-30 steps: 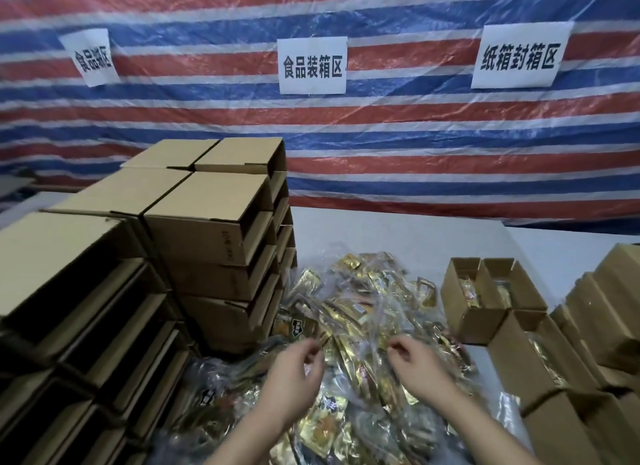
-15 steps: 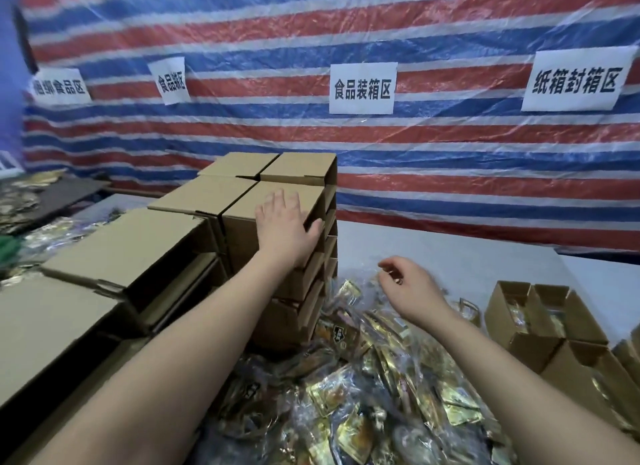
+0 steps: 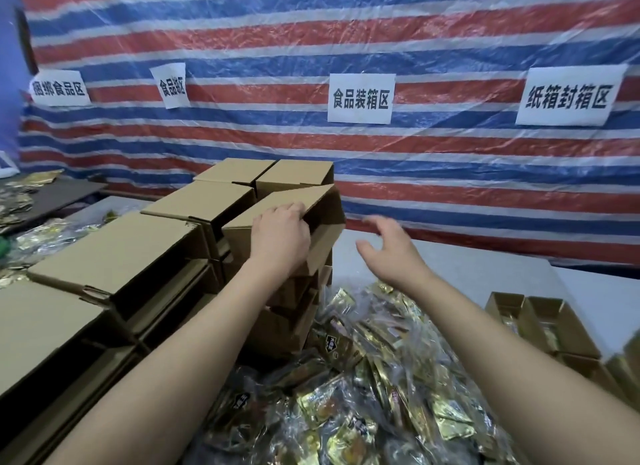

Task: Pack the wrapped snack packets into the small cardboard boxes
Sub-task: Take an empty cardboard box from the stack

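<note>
My left hand grips the top small cardboard box of a stack, its fingers curled over the box's upper edge; the box is tilted up off the stack. My right hand hovers open in the air just right of that box, holding nothing. A heap of gold and dark wrapped snack packets in clear plastic lies on the table below both forearms. Open small boxes with packets inside stand at the right.
Stacks of empty cardboard boxes fill the left side. A striped tarp wall with white paper signs hangs behind the grey table. More packets lie at the far left.
My left hand went from the packet heap up to the box stack and now lifts the top box at a tilt. My right hand left the packets and rose open beside the box.
</note>
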`<state>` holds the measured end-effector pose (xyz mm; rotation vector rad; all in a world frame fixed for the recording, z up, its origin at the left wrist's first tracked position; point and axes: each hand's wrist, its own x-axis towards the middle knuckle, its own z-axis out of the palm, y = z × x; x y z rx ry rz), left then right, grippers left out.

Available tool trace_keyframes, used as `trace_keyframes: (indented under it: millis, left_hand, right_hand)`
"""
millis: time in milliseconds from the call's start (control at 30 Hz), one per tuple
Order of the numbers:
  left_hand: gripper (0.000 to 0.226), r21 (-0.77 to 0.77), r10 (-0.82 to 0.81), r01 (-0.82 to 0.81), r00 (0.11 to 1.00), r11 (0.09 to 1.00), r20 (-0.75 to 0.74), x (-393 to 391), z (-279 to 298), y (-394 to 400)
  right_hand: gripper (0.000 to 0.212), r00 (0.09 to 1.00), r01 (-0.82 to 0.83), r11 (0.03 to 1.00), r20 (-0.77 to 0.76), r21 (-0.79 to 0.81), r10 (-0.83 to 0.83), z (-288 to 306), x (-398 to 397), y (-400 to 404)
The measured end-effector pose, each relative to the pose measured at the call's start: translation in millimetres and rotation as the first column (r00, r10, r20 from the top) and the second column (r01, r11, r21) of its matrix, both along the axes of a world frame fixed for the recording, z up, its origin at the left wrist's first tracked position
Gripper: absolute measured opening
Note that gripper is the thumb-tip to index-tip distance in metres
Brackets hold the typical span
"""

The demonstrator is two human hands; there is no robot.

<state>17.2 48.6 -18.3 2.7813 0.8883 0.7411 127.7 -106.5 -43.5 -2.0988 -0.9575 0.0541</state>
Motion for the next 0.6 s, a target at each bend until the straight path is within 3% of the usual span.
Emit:
trace_keyframes:
  millis: [100, 233, 300, 400, 500, 600]
  left_hand:
    - [0.039, -0.230, -0.162, 0.194, 0.975, 0.954, 0.149, -21, 21, -23]
    - [0.035, -0.485, -0.324, 0.386, 0.923, 0.785, 0.209, -29, 36, -49]
    - [0.032, -0.566, -0.378, 0.433, 0.899, 0.702, 0.219, -27, 34, -59]
    - [0.028, -0.674, -0.435, 0.475, 0.866, 0.565, 0.246, -22, 20, -72]
    - [0.024, -0.757, -0.454, 0.475, 0.851, 0.449, 0.264, -21, -13, -86]
    - [0.019, -0.778, -0.478, 0.430, 0.857, 0.457, 0.193, -30, -64, -104]
  right_hand:
    - [0.065, 0.992, -0.002, 0.999, 0.128, 0.049, -0.005, 42, 10, -16]
    - [0.071, 0.885, 0.098, 0.965, 0.464, -0.242, 0.026, 80, 22, -44]
    - [0.054, 0.908, 0.093, 0.929, 0.414, -0.359, 0.069, 79, 24, -59]
    - [0.007, 0.948, 0.054, 0.903, 0.307, -0.426, 0.088, 57, 21, -85]
    - [0.016, 0.928, 0.135, 0.890, 0.370, -0.436, 0.041, 21, 10, -113]
    - [0.015, 0.930, 0.190, 0.833, 0.367, -0.519, 0.016, -34, -15, -145]
